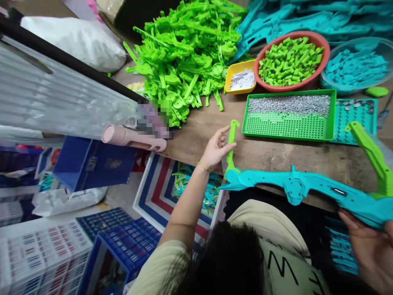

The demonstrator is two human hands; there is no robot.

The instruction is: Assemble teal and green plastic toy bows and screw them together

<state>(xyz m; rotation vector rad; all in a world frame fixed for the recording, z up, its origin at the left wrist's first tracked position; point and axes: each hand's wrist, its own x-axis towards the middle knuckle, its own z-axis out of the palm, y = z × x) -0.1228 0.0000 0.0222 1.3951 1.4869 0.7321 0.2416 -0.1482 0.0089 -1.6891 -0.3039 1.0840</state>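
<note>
My left hand (215, 149), with a thin bracelet at the wrist, closes its thumb and fingers round a slim bright green plastic arm (232, 137). That arm is joined at its lower end to a long turquoise plastic frame (267, 178), which spans in front of my body. At the right edge my right hand (365, 250) holds the frame from below; part of this hand is cut off by the picture. A wider green plastic arm (371, 153) rises from the frame's right end. A small metallic piece (338, 191) shows in a slot of the frame.
Behind the wooden table (202, 135) lies a heap of green parts (187, 53). A green tray (287, 133) holds small metal pins, beside a yellow tray (227, 86), a red bowl (327, 53) and a clear bowl (388, 49). A pink bottle (132, 138) and striped bag (156, 180) are left.
</note>
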